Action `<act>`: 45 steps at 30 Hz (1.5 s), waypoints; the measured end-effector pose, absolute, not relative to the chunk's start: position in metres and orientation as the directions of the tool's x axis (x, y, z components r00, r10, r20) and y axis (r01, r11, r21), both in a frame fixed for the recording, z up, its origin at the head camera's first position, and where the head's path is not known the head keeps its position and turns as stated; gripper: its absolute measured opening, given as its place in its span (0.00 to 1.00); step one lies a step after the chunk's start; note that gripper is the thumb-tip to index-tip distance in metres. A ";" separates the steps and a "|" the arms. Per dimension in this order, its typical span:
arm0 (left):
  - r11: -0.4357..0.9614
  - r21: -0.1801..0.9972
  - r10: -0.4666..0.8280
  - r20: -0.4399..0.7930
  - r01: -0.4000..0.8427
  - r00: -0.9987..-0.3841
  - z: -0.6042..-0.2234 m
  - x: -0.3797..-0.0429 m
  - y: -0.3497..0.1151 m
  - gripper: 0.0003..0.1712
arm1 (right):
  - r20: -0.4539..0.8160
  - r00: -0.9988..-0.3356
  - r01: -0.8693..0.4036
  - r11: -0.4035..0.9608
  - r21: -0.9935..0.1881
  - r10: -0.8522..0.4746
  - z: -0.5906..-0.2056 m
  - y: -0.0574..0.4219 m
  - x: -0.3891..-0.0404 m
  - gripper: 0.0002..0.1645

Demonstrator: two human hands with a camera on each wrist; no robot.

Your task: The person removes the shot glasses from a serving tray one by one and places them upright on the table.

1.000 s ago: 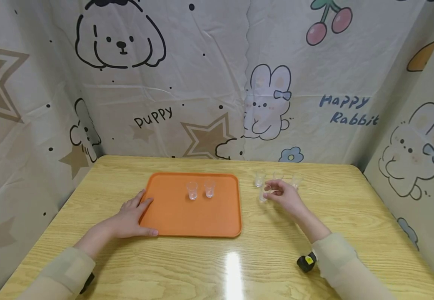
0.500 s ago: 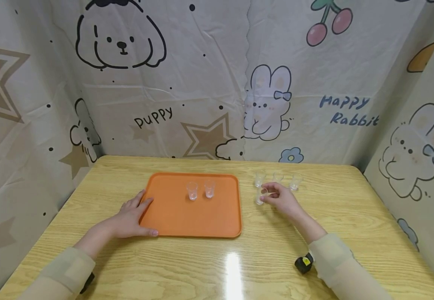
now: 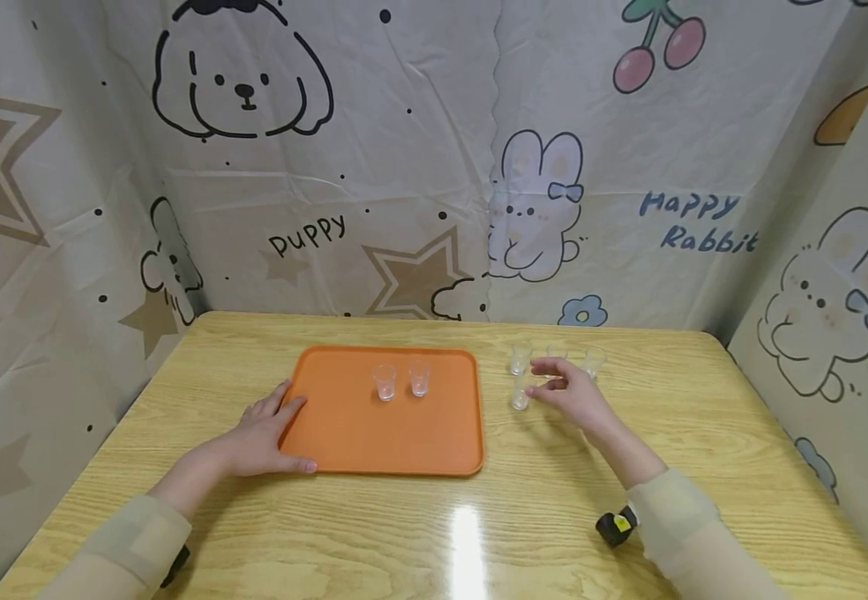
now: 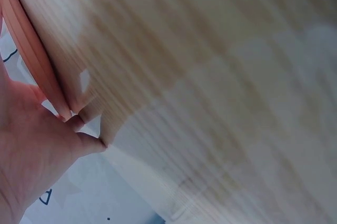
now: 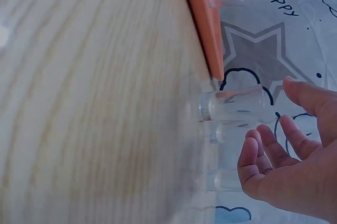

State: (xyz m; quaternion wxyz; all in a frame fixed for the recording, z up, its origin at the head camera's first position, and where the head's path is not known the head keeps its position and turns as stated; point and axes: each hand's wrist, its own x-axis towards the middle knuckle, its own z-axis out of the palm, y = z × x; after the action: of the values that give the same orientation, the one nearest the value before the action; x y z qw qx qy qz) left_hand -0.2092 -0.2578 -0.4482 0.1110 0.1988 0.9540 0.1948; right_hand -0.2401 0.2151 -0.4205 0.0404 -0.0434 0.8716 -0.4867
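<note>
The left hand lies with spread fingers along the left edge of an orange tray, its thumb at the front rim. On the tray stand two small clear cups, a left one and a right one. The right hand is just right of an upright clear cup on the table. In the right wrist view, thumb and fingers are parted beside the rim of this near cup, holding nothing. Behind it is a row of three more cups, the leftmost in plain view, the middle one partly hidden by the fingers.
The wooden table reaches back to a cloth backdrop printed with cartoon animals, and cloth hangs at both sides. A black wrist device sits by the right sleeve.
The right hand shifted the near cup slightly left and toward the front, then let go and drew back a little to the right. The left hand and tray have stayed still.
</note>
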 end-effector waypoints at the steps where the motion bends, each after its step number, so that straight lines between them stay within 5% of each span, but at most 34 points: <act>1: 0.843 0.418 0.425 -0.132 0.338 -0.896 -0.447 -0.209 -0.257 0.67 | -0.027 -0.993 -0.039 0.523 -0.851 -0.118 -0.418 0.215 -0.240 0.32; 26: 0.840 0.417 0.431 -0.124 0.347 -0.894 -0.447 -0.209 -0.257 0.66 | 0.024 -0.979 -0.125 0.504 -0.855 -0.202 -0.368 0.182 -0.237 0.32; 45: 0.838 0.430 0.427 -0.135 0.336 -0.894 -0.446 -0.209 -0.256 0.66 | 0.038 -0.970 -0.136 0.405 -0.904 -0.241 -0.384 0.128 -0.251 0.33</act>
State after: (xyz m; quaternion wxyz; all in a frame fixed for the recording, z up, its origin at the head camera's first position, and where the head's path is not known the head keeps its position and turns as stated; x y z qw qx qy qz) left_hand -0.2088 -0.2562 -0.4456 0.1131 0.2002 0.9520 0.2020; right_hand -0.2514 0.1280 -0.3838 0.0490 -0.1127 0.8368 -0.5335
